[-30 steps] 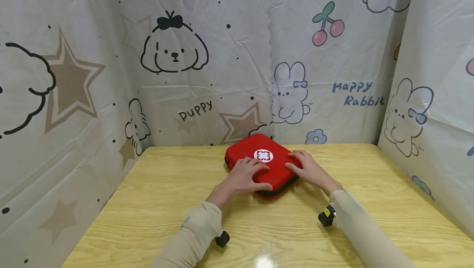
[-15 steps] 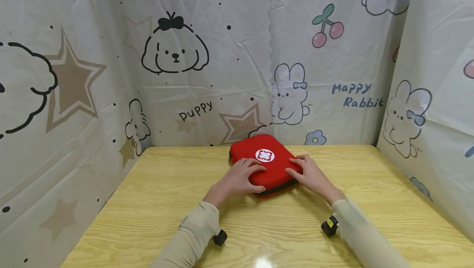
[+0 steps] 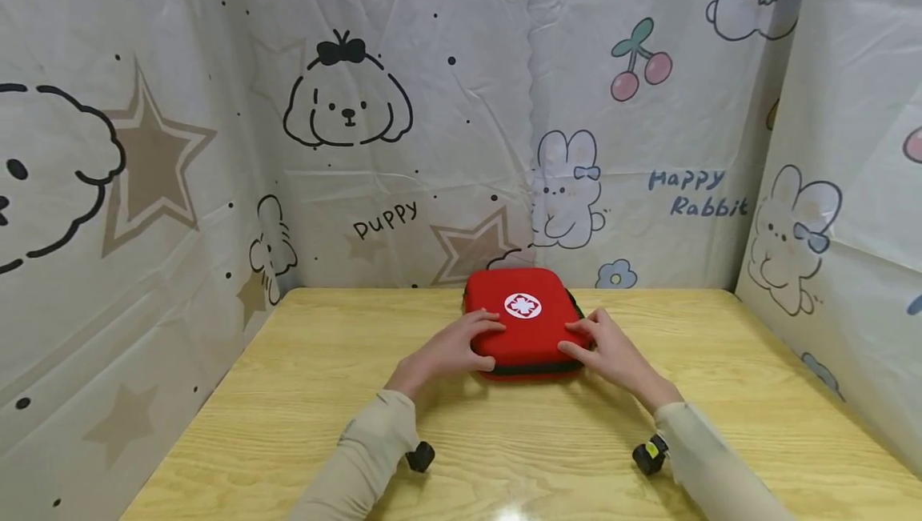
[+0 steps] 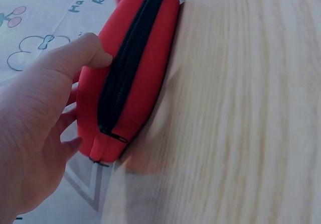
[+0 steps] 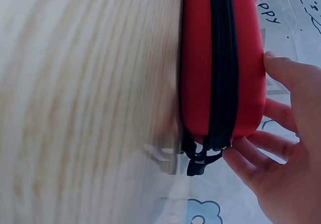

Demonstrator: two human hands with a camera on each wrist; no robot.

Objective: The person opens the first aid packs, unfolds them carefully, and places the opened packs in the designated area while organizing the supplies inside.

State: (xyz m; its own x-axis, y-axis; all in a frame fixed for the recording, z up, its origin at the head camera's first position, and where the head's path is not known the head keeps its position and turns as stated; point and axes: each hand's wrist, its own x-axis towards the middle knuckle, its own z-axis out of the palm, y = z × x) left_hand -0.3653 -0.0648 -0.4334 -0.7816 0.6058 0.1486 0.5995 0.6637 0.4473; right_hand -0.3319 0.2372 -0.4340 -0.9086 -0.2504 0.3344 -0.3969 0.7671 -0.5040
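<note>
A red zippered first-aid case [image 3: 533, 337] with a white round emblem lies flat on the table near the back wall, its front edge towards me. At its left front corner my left hand [image 3: 450, 349] grips it; in the left wrist view the thumb [image 4: 98, 56] lies by the black zipper [image 4: 128, 63] and the fingers go behind the case. My right hand [image 3: 612, 353] holds the right front corner. Its thumb [image 5: 281, 68] touches the lid edge in the right wrist view, while fingertips reach the end beside a black strap [image 5: 198, 163].
The wooden table [image 3: 346, 425] carries the case. Cloth with cartoon prints [image 3: 403, 177] hangs behind it and at both sides. A small black camera [image 3: 420, 457] sits at the left wrist and another camera [image 3: 651, 454] at the right wrist.
The case has turned from a slant until its front edge faces me squarely. My left hand has slid slightly left, the right hand slightly down and right, both staying on the case.
</note>
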